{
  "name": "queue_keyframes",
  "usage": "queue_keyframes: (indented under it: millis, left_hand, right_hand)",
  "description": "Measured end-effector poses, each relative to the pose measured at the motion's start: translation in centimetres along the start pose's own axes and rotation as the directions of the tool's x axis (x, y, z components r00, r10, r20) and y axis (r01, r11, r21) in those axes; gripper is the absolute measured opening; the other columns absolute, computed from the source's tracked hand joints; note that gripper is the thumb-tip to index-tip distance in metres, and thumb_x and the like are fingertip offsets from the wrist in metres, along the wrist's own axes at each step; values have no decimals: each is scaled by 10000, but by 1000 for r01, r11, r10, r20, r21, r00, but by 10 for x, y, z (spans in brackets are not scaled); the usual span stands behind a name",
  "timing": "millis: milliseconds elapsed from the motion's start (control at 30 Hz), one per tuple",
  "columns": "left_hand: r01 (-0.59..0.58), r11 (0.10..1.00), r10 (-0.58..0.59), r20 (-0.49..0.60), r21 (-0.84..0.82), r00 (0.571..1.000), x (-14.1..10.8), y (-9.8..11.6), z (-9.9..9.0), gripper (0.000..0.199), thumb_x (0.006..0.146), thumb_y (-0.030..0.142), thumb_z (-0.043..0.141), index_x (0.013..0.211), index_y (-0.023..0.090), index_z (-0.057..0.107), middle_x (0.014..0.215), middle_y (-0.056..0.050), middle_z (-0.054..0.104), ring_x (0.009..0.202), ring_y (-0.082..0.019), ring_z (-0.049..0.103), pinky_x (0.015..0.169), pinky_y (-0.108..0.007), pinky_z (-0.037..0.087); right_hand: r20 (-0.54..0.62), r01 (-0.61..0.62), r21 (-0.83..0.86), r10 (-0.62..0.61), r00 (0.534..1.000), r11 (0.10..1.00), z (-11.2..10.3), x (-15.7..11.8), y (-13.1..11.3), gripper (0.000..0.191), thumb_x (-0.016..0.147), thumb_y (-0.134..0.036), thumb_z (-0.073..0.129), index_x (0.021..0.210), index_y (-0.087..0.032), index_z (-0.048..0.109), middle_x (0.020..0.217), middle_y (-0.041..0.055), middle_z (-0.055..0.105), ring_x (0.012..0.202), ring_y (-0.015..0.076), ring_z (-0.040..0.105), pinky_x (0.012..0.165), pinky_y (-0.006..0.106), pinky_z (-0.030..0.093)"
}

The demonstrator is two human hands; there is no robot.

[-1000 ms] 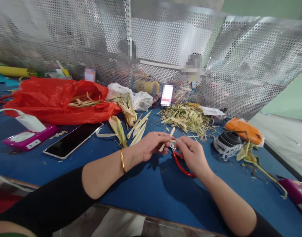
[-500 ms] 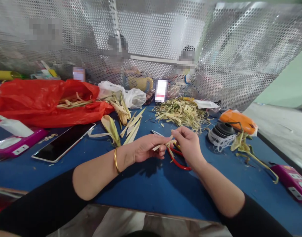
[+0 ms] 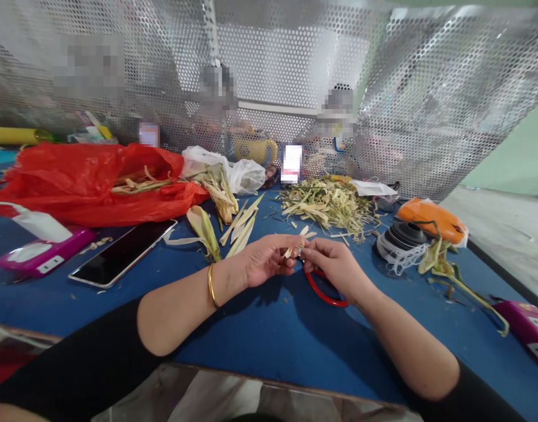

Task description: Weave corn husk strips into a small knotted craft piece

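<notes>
Left hand (image 3: pixel 269 261): thumb and fingers pinching a small pale husk strip (image 3: pixel 289 253), palm partly turned up, gold bangle (image 3: pixel 212 287) on the wrist. Right hand (image 3: pixel 333 266): thumb and forefinger pinched at the same strip, fingertips almost meeting the left's. Strip sits between both hands, above the counter (image 3: pixel 260 340); its exact shape too small to tell, partly hidden by fingers.

Just below right hand: red scissor handle (image 3: pixel 324 293) on the counter, rest of it covered by the hand. Beyond the hands: heap of shredded husk (image 3: pixel 330 202), few loose bits nearer the fingertips. Beyond left hand: loose husk leaves (image 3: pixel 242 231), a larger greenish husk (image 3: pixel 203 228), then white plastic bag (image 3: pixel 247 176).

Left of left hand: phone (image 3: pixel 123 255) lying flat, dark screen; purple power strip (image 3: pixel 44 252) with white charger (image 3: pixel 44 225) in it; red plastic bag (image 3: pixel 67 181) farther back, dry husks showing in its mouth.

Right of right hand: black spool (image 3: pixel 401 237) with white cord wound on it, orange packet (image 3: pixel 433 220) just behind, withered stalk (image 3: pixel 462 281) nearby.
</notes>
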State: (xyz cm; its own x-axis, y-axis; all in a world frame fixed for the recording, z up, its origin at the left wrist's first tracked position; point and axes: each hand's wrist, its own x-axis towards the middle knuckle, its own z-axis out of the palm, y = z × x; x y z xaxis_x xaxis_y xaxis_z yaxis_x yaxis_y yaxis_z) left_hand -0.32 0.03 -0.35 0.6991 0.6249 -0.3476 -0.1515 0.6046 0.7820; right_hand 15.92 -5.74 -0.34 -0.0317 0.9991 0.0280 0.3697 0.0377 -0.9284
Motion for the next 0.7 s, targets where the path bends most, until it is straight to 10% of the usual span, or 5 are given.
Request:
queue_keyframes:
  millis: [300, 700]
  left_hand:
    - [-122, 975, 163, -232, 184, 959, 0, -7, 7, 174, 661, 265, 752, 705, 129, 653, 589, 21, 550, 525, -70, 495, 499, -192, 388]
    - [-176, 917, 268, -227, 359, 936, -5, -2, 12, 316, 638, 301, 808, 840, 120, 647, 560, 15, 585, 483, -81, 507, 494, -207, 413]
  right_hand:
    - [-20, 180, -446, -211, 977, 876, 5, -6, -1, 275, 847, -257, 520, 594, -202, 423, 562, -35, 503, 557, 113, 426, 549, 233, 287]
    - [-243, 30, -411, -141, 960, 911, 4, -6, -1, 311, 857, -487, 542, 716, -211, 570, 589, -30, 562, 552, 123, 454, 518, 235, 304]
